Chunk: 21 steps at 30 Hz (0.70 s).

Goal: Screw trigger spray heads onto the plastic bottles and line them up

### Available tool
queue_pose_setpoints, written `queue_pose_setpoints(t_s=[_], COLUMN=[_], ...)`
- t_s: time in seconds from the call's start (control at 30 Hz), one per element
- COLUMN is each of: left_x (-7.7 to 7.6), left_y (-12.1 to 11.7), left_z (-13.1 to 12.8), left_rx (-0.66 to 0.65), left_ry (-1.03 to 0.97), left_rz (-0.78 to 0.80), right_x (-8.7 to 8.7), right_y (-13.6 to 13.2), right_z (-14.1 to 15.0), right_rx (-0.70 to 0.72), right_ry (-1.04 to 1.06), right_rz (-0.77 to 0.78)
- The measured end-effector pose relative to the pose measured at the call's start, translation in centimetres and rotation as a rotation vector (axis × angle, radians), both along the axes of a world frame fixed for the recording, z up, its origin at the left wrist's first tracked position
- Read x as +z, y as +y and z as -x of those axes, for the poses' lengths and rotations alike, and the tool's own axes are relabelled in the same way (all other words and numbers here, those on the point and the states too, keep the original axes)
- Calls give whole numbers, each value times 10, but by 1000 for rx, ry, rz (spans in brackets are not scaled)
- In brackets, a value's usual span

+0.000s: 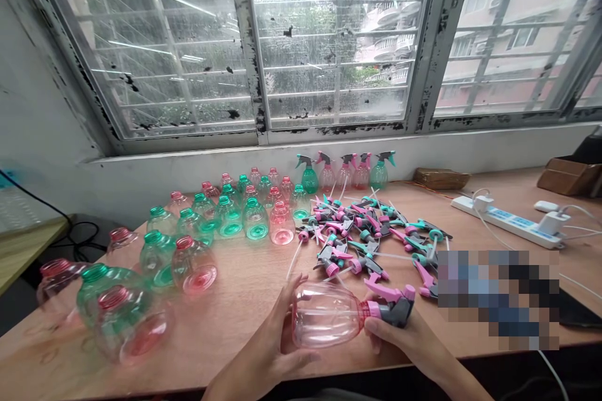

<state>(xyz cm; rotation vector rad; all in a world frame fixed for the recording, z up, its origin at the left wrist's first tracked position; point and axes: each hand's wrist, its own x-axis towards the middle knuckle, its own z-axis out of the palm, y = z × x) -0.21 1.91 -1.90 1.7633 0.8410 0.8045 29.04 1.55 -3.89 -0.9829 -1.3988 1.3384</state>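
A clear pink spray bottle (324,316) lies on its side in the air just above the table's front edge, its base to the left. Around that base my left hand (277,332) is wrapped, thumb below and fingers behind. At the other end, my right hand (388,332) grips the bottle's neck and the pink collar of the grey-and-pink trigger head (395,307). The head sits on the neck, and a pale dip tube shows inside the bottle. Beyond my hands lies a heap of loose pink, teal and grey trigger heads (362,225) with white tubes.
Open-necked green and pink bottles (155,257) stand at the left and back. Several bottles with trigger heads (345,175) line the wall below the window. On the right are a white power strip (508,220), a brown package (442,178), a cardboard box (571,175) and a blurred-out patch.
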Motion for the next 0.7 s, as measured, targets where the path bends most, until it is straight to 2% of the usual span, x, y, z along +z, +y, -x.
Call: queue_pose_setpoints(t_s=[0.2, 0.4, 0.6, 0.7], left_x=[-8, -3, 2, 0], left_y=[1, 2, 2, 1], left_z=[0, -2, -3, -1], left_rx=[2, 28, 13, 10], left_ry=[-45, -53, -57, -28], left_rz=[1, 32, 71, 28], right_x=[4, 3, 5, 6], right_y=[0, 0, -1, -1], right_z=[0, -1, 0, 0], right_rx=[12, 14, 40, 29], right_ry=[-53, -117, -35, -37], right_rz=[-28, -31, -29, -47])
